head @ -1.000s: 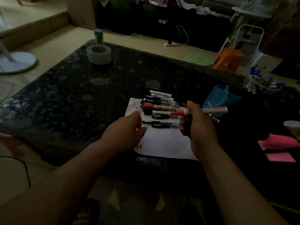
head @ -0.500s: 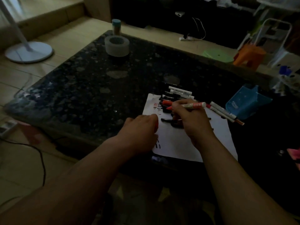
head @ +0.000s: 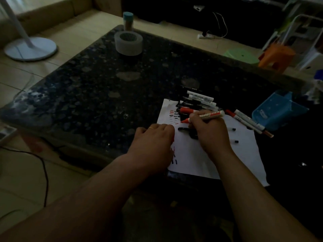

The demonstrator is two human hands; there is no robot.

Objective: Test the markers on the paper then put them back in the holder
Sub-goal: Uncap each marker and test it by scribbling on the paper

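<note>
A white sheet of paper (head: 209, 159) lies on the dark stone table (head: 104, 95), with short red and black test strokes along its left side. My right hand (head: 209, 133) grips an uncapped red marker (head: 208, 115), its tip down on the paper near the strokes. My left hand (head: 155, 142) rests on the paper's left edge with curled fingers; a bit of red shows under them, probably the cap. Several black and white markers (head: 199, 100) lie at the paper's top edge. Two more markers (head: 248, 122) lie to the right beside the blue holder (head: 277, 111), which is tipped on its side.
A roll of grey tape (head: 128, 43) and a small teal-capped bottle (head: 128, 20) stand at the table's far left. A fan base (head: 29, 48) sits on the floor to the left. An orange stool (head: 276, 56) and green lid (head: 241, 55) lie beyond the table.
My right hand has brought the red marker down from mid-air and left to the paper. The view has shifted left and downward. My left hand stays on the paper's edge.
</note>
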